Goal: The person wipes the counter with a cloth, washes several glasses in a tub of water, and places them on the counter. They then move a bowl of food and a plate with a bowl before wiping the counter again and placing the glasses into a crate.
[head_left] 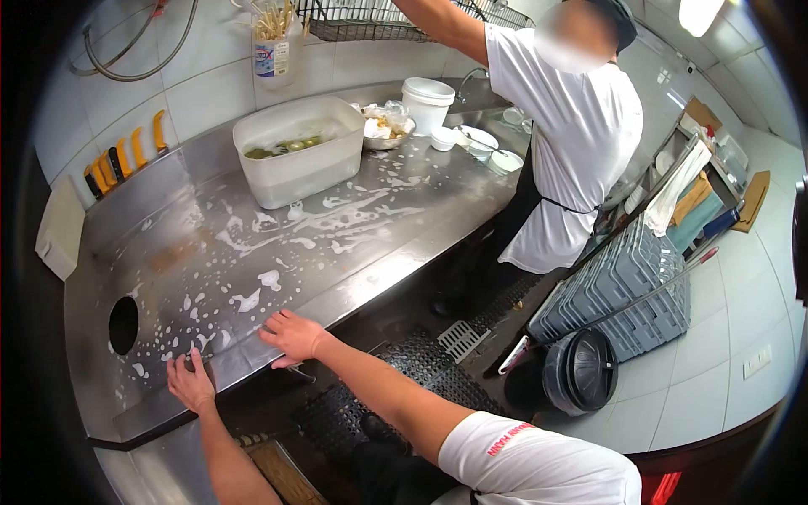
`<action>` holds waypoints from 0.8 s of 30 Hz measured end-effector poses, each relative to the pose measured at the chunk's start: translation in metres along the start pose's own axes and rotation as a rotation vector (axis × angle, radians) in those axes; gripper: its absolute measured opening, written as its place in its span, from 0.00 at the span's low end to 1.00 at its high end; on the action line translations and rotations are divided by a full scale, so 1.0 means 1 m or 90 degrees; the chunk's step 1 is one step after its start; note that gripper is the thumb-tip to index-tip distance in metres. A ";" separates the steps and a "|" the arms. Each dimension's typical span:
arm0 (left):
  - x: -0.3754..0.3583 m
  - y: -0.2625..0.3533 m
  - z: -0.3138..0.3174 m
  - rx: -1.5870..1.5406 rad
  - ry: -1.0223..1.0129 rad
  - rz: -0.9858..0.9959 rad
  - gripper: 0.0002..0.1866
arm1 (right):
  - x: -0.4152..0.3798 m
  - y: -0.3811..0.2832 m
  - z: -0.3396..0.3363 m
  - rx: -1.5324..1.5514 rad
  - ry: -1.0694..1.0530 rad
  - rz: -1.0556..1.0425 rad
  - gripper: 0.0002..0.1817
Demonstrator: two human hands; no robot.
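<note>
My left hand (192, 383) rests on the front rim of the stainless steel counter (278, 316), fingers spread, close to the round hole (124, 326). Further right, my right hand (292, 337) lies over the same rim with its fingers stretched out. Neither hand holds anything. White suds (246, 300) are scattered over the wet metal in front of both hands. Beyond them stands a translucent plastic tub (290, 181) with water and green items inside.
Several yellow-handled knives (137, 149) hang on the wall at left. A metal bowl (389, 141), a white bucket (427, 105) and small bowls (476, 141) stand at the back. A co-worker (572, 143) reaches up at right. Grey crates (619, 282) and a black bin (581, 370) stand on the floor.
</note>
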State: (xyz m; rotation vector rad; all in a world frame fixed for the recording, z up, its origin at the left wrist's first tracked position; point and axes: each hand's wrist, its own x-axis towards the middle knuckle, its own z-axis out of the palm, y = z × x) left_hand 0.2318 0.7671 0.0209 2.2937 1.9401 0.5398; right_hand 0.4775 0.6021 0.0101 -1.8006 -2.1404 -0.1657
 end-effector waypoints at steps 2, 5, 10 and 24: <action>0.000 0.001 -0.001 -0.002 -0.002 -0.002 0.33 | 0.001 0.000 -0.005 -0.004 -0.025 0.000 0.42; -0.001 0.000 -0.003 -0.004 -0.003 0.001 0.34 | 0.001 0.000 -0.003 -0.004 -0.022 0.000 0.41; 0.000 -0.002 0.001 -0.009 0.010 0.004 0.34 | 0.001 -0.001 -0.002 0.004 -0.010 0.000 0.40; 0.000 -0.003 0.002 -0.012 0.007 0.007 0.32 | 0.000 0.001 -0.001 -0.006 0.015 -0.012 0.40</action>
